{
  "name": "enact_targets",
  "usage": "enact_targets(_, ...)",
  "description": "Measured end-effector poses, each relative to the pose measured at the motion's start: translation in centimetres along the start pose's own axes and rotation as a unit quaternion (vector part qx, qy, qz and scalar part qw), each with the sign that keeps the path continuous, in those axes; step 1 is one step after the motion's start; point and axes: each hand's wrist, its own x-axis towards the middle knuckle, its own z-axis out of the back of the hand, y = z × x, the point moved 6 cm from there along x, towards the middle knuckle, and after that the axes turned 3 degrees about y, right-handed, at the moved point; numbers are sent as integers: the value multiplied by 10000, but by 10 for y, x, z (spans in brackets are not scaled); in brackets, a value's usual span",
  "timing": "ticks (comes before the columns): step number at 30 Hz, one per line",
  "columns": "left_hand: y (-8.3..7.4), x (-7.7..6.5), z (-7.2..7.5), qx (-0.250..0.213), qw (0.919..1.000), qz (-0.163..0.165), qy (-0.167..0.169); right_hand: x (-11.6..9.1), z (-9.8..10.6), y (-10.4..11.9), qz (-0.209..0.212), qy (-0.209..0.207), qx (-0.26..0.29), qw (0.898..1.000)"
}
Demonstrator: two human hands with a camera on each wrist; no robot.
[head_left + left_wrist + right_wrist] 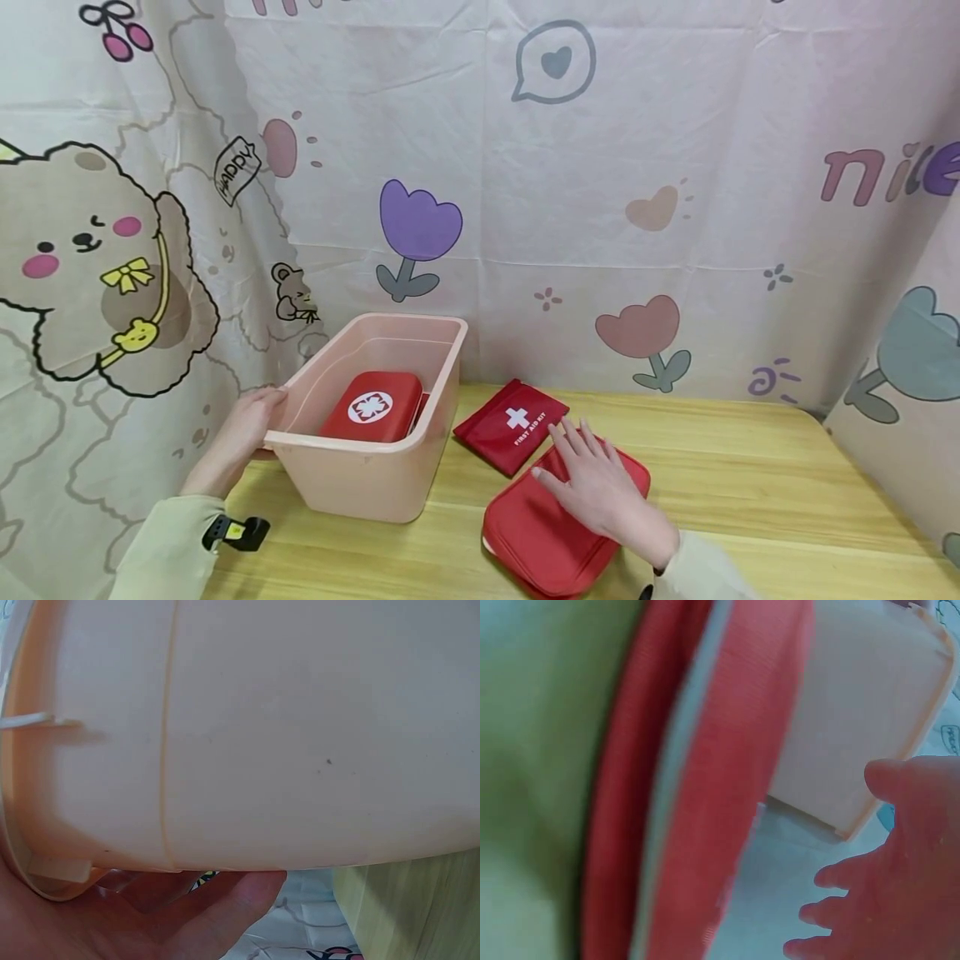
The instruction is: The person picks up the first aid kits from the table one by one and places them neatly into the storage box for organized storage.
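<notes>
My left hand (258, 421) grips the near left corner of a pale pink plastic bin (367, 479). In the left wrist view its fingers (225, 907) lie along the bin's outer wall (300, 750), below the rim. Inside the bin sits a red case (401, 396) with a round white emblem; another red item beside it is mostly hidden. My right hand (596, 483) is spread over a red zippered case (547, 542), fingers straight. The right wrist view has that hand (907, 877) beside the case (720, 772), holding nothing; whether it touches the case I cannot tell.
A flat red first aid pouch (498, 433) with a white cross lies between the bin and the zippered case. The wooden table (765, 492) ends at a printed curtain (517, 208) behind and on both sides.
</notes>
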Motion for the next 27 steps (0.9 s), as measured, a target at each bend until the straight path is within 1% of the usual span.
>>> enact_targets(9, 0, 2, 2, 172, 9998, -4, 43, -10, -16, -9, -202, 298, 152, 9992)
enact_targets(12, 0, 1, 1, 121, 9999, -8, 42, -12, -21, -13, -283, 341, 198, 9988)
enact_targets(18, 0, 0, -1, 30, 10000, 0, 11, -16, -30, -16, -289, 452, 206, 9983)
enact_targets(27, 0, 1, 0, 73, 10000, 22, 44, -17, -33, -17, -225, 548, 247, 9979)
